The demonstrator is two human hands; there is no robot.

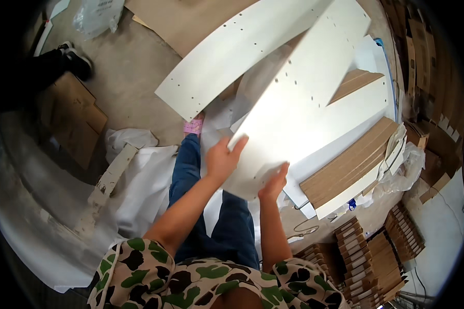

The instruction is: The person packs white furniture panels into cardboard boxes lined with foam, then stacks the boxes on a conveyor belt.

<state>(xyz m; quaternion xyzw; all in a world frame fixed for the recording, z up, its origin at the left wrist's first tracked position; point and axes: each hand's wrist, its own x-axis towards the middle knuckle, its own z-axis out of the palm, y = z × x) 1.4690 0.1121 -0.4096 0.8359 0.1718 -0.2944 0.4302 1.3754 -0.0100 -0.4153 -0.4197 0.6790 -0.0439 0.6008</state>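
A long white drilled panel [288,113] stretches away from me, its near end held up in front of my legs. My left hand [225,160] grips its left edge, thumb on the upper face. At the near right corner my right hand [274,184] is closed on the same panel, thumb up along the face and the other fingers partly hidden beneath. Beyond it, to the left, lies a second white panel [232,56] with several small dark holes. The far ends of the two panels overlap.
Brown cardboard strips [350,159] lie on white boards at the right. Stacked cardboard pieces [363,257] stand at the lower right. Clear plastic [95,18] and a cardboard sheet [175,23] are at the back. Another person's shoe [77,63] shows at the left, near folded cardboard [75,110].
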